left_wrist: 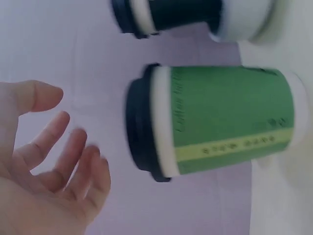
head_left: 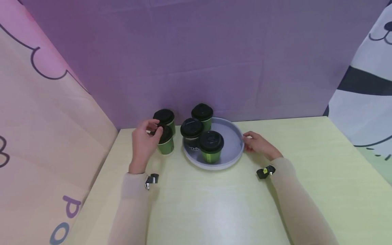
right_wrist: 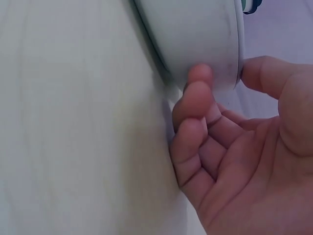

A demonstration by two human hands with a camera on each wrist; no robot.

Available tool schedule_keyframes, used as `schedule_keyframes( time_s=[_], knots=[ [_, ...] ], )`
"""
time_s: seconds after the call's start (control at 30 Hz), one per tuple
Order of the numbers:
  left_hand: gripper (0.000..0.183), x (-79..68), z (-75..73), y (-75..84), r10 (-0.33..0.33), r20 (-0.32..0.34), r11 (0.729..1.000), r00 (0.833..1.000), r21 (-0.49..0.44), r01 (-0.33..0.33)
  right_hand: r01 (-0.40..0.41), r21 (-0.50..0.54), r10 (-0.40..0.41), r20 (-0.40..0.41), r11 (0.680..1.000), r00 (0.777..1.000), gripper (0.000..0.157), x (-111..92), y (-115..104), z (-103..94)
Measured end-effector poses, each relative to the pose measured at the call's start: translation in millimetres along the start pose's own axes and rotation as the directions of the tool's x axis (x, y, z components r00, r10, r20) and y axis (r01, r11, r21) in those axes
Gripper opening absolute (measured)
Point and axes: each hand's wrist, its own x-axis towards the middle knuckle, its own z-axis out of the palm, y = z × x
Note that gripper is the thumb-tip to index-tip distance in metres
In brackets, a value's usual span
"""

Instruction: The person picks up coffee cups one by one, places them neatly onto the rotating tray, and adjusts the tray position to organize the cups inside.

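Hands are at a green, black-lidded cup and round grey tray.

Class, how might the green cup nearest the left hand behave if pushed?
The green cup would likely tip if pushed high, since it narrows toward its base. Toppled, it might roll in a curve, being round and tapered.

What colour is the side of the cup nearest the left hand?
Mostly green, with a yellow-green stripe; the cup shows best in the left wrist view.
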Motion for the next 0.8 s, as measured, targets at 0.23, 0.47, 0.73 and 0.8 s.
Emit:
schedule_keyframes(
  time_s=[0.23,0.47,0.73,0.8],
  knots=[
    [0.046,-0.3,10.2,-16.9,-0.003,0.013,0.996,1.0,0.089,0.002,0.007,0.025,-0.007,0.023,1.0,1.0,0.043,1.3,3.0,-0.6],
    [0.061,-2.4,15.5,-25.4,-0.096,0.125,0.983,0.988,0.171,0.074,0.012,0.021,-0.012,0.019,1.0,1.0,0.043,0.5,2.8,3.2],
    [0.07,-1.2,18.1,-26.3,-0.137,0.194,0.973,0.971,0.208,0.096,0.012,0.013,-0.012,0.015,1.0,1.0,0.047,1.3,5.0,5.4],
    [0.073,-0.7,17.7,-26.6,-0.144,0.21,0.972,0.967,0.215,0.098,0.012,0.008,-0.013,0.01,1.0,1.0,0.048,2.0,4.9,6.1]
  ],
)
